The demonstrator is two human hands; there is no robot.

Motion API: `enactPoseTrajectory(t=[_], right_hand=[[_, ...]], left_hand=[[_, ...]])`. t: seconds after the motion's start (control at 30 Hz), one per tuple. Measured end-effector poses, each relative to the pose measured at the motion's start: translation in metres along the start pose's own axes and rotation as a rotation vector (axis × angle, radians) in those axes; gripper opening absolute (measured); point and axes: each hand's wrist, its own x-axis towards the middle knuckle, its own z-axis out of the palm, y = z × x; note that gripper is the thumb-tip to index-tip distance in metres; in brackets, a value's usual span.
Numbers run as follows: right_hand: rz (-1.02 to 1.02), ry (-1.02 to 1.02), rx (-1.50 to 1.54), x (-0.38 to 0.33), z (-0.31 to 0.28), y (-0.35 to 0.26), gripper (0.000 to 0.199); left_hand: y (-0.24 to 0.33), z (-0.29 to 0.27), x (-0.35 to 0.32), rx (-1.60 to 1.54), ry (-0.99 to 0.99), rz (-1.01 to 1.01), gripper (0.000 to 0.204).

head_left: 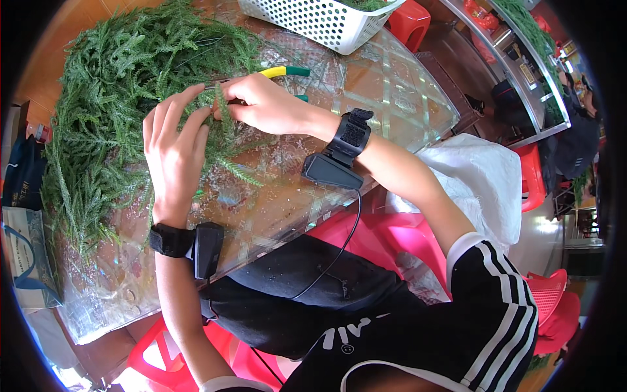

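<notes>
My left hand [173,153] and my right hand [261,103] meet over a green artificial fir sprig [222,117] and both pinch it, the left from below, the right from above. A large heap of the same green fir branches [111,98] lies on the glass-topped table [366,98] just beyond and left of my hands. Pliers with yellow and green handles [285,71] lie on the glass right behind my right hand. Each wrist wears a black strap with a small black device.
A white perforated plastic basket [320,23] holding more greenery stands at the table's far edge. Red and pink plastic stools [408,23] surround the table. A white bag [477,176] sits to my right, paper bags [23,215] on the left.
</notes>
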Motion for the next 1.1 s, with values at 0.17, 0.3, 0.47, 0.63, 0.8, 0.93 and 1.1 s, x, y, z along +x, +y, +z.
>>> enactPoseTrajectory(t=[0.17,0.3,0.47,0.63,0.8,0.93,1.1], right_hand=[[0.048,-0.004,0.025,-0.001,-0.001,-0.006,0.007],[-0.018,-0.019,-0.090,0.000,-0.004,-0.004,0.006],[-0.125,-0.060,-0.103,0.001,-0.003,0.003,0.010],[-0.135,-0.108,-0.069,0.001,-0.005,0.004,0.012],[-0.119,-0.126,-0.039,-0.004,-0.010,-0.010,0.012],[-0.164,-0.107,-0.094,-0.003,-0.010,-0.009,0.015],[-0.167,-0.060,-0.098,0.001,-0.009,0.000,0.017]], left_hand=[[-0.001,-0.003,0.000,-0.005,0.001,-0.004,0.019],[-0.003,-0.004,-0.001,-0.001,0.019,0.037,0.023],[-0.003,-0.007,-0.003,0.022,0.045,0.115,0.027],[0.001,-0.010,-0.001,0.040,0.075,0.187,0.028],[-0.002,-0.007,-0.003,0.017,0.119,0.227,0.027],[-0.006,-0.007,-0.005,0.027,0.052,0.208,0.026],[-0.006,-0.007,-0.003,0.039,0.092,0.183,0.028]])
